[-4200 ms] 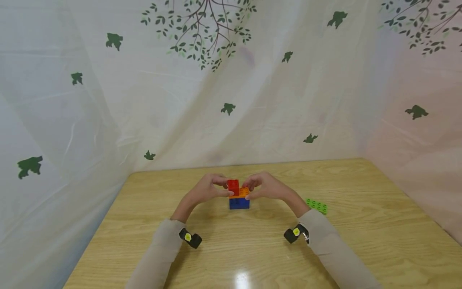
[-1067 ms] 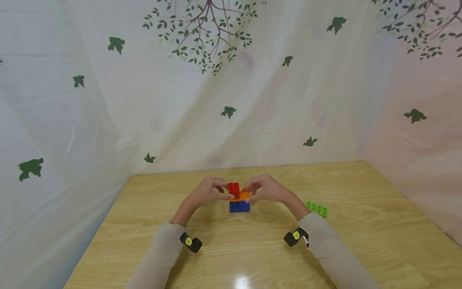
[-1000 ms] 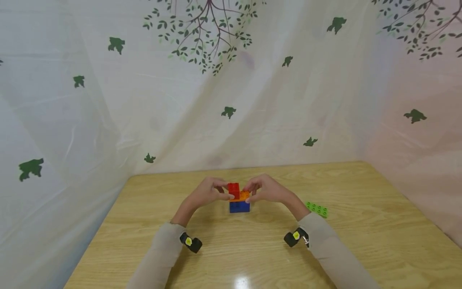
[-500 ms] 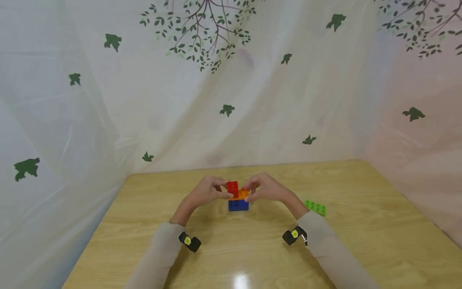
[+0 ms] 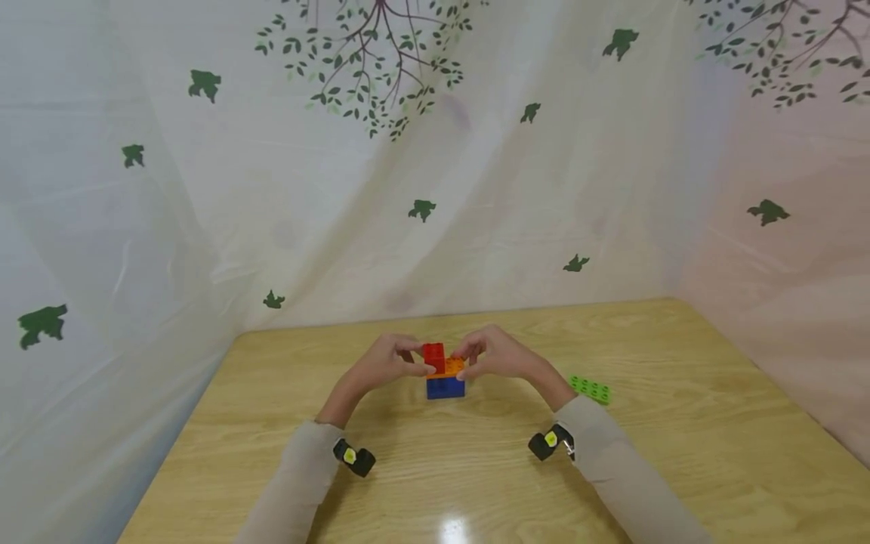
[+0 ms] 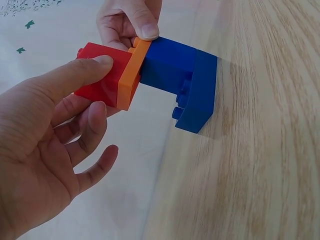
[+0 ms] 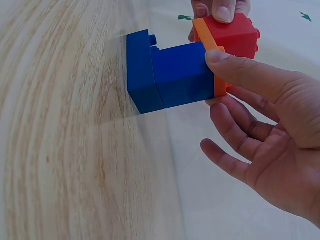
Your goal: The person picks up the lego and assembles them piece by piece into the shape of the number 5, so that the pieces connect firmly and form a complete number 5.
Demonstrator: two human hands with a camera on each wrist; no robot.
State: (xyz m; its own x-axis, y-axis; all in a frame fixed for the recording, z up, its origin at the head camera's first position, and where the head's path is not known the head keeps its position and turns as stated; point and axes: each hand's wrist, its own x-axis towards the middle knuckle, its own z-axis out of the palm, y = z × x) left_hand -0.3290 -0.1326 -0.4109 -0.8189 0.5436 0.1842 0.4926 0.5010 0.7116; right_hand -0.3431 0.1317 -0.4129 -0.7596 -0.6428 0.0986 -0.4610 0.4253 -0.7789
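Note:
A small stack of toy building bricks stands on the table between both hands. At its bottom lies a thin blue plate brick [image 6: 202, 95], with a blue cube brick [image 7: 182, 72] on its right end. Across that sits a flat orange brick [image 5: 454, 366], overhanging the plate's left part with a gap beneath. A red brick [image 5: 433, 357] sits on the orange brick's left end. My left hand [image 5: 387, 361] pinches the red brick between thumb and fingers. With thumb and fingertips, my right hand [image 7: 280, 125] pinches the orange brick's right end, its thumb by the seam above the blue cube.
A green plate brick [image 5: 590, 390] lies flat on the wooden table [image 5: 435, 468], beside the right forearm. A pale curtain [image 5: 326, 227] with leaf and bird prints hangs behind the table and along its sides. Each wrist wears a small black camera.
The head view has shifted slightly. Both hands keep the same hold, and the brick stack looks unchanged on the table.

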